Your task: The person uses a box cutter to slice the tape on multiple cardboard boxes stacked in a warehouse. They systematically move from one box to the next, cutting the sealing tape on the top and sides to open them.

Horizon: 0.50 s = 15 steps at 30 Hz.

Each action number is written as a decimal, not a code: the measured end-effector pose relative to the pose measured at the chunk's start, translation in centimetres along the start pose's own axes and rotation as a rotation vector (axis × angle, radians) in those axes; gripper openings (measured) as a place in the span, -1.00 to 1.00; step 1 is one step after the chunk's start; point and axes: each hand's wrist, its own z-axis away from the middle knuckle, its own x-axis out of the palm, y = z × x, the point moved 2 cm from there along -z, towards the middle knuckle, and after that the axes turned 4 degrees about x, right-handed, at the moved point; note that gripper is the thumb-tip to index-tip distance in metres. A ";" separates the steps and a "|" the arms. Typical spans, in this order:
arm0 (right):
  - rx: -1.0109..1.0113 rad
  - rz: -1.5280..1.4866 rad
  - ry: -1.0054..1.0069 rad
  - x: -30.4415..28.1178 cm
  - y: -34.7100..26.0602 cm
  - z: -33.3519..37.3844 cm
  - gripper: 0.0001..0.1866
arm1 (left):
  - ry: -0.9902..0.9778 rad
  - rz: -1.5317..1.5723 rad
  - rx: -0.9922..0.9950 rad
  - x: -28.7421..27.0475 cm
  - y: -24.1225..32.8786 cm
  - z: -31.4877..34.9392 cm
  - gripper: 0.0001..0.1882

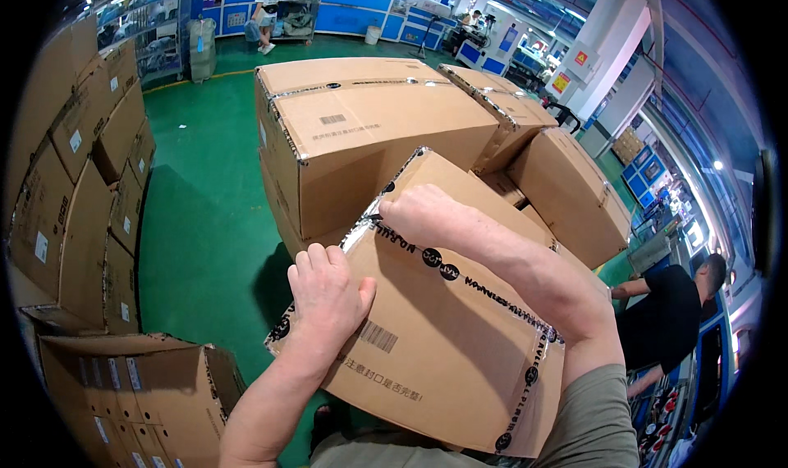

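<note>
A large taped cardboard box (460, 304) lies tilted right in front of me, with black-printed clear tape (447, 271) along its top seam and down its ends. My left hand (328, 287) grips its left edge, thumb on the top face and fingers curled at the rim. Closed into a fist, my right hand (423, 214) is at the far left end of the seam. A small dark tip shows beside its fingers, against the tape; the rest of that object is hidden in the fist.
Beyond stand more big cartons (369, 115) on the green floor (197, 214). Stacked cartons (78, 173) rise at the left, above an open carton (131, 394) holding smaller boxes. A person in black (665, 316) is at the right; another person (265, 13) stands far back near blue machines (353, 7).
</note>
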 end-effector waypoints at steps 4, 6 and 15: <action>-0.023 0.004 -0.020 0.2 -0.4 1.3 -0.88 | 0.035 -0.021 0.011 -0.1 -0.2 0.1 -0.55; -0.041 -0.006 0.005 0.5 -0.5 2.2 -0.88 | 0.019 -0.032 0.013 -0.1 -0.2 0.2 -0.55; 0.034 0.042 -0.121 1.4 1.0 10.7 -0.89 | 0.045 -0.066 0.016 0.1 0.2 0.3 -0.59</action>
